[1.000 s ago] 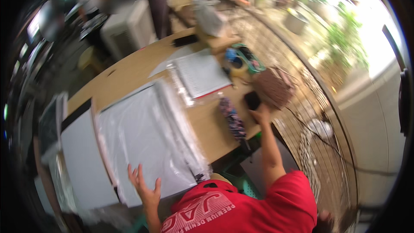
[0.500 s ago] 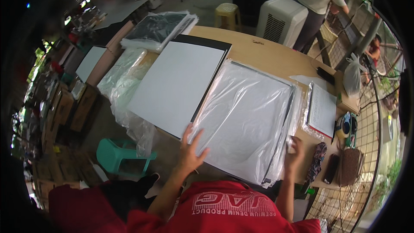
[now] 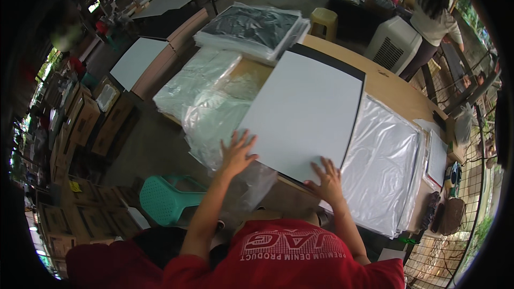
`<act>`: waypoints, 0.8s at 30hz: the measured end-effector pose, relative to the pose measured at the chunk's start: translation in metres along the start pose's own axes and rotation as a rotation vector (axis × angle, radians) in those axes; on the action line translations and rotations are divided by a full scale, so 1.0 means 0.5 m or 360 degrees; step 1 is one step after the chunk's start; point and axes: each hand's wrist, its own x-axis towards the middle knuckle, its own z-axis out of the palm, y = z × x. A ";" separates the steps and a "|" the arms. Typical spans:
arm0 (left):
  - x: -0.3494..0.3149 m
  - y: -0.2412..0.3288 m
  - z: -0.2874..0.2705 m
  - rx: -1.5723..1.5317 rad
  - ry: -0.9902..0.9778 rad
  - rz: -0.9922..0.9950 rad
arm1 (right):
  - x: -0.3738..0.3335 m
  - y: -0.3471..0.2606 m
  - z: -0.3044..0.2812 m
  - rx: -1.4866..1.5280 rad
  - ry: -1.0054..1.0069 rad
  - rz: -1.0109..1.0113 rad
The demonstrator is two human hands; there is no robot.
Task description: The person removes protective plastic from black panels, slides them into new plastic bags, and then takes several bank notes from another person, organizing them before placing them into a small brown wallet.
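Observation:
A large white board (image 3: 305, 104) with a black strip along its far edge lies on the wooden table. My left hand (image 3: 237, 153) is at its near left corner, fingers spread. On the board's near right part rests my right hand (image 3: 325, 181), its fingers apart. Right of it, a sheet in a clear plastic sleeve (image 3: 380, 166) lies flat, its near end at the table's front edge. Left of the board, loose clear plastic bags (image 3: 214, 101) lie heaped and hang over the table edge.
A stack of plastic-wrapped black sheets (image 3: 251, 28) sits at the table's far left. A green stool (image 3: 166, 199) stands on the floor at left. At the right are a brown pouch (image 3: 451, 215) and wire fence. A person (image 3: 435, 24) stands beyond a white air cooler (image 3: 393, 44).
My view has swung left. My right hand has left the plastic-sleeved sheet's right edge and now lies on the white board; my left hand has moved to the board's near left corner.

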 end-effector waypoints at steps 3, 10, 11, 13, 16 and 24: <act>0.018 -0.040 0.003 -0.0077 0.0057 0.0123 | 0.035 -0.017 0.022 0.0030 -0.0018 0.0176; -0.092 -0.346 0.135 -0.1023 0.1263 -0.1769 | 0.081 -0.084 -0.027 0.0219 0.0226 0.0198; -0.104 -0.364 0.143 -0.1329 0.1100 -0.1713 | 0.106 -0.110 -0.035 0.0256 0.0260 0.0152; -0.113 -0.393 0.120 -0.1325 0.0955 -0.1558 | 0.162 -0.165 -0.046 0.0406 0.0270 0.0031; -0.067 -0.390 -0.032 -0.0505 0.1085 -0.1099 | 0.264 -0.259 -0.061 0.0644 0.0190 -0.0214; 0.009 -0.499 -0.175 0.0389 0.0398 -0.0422 | 0.509 -0.501 0.028 0.0681 -0.0384 -0.0968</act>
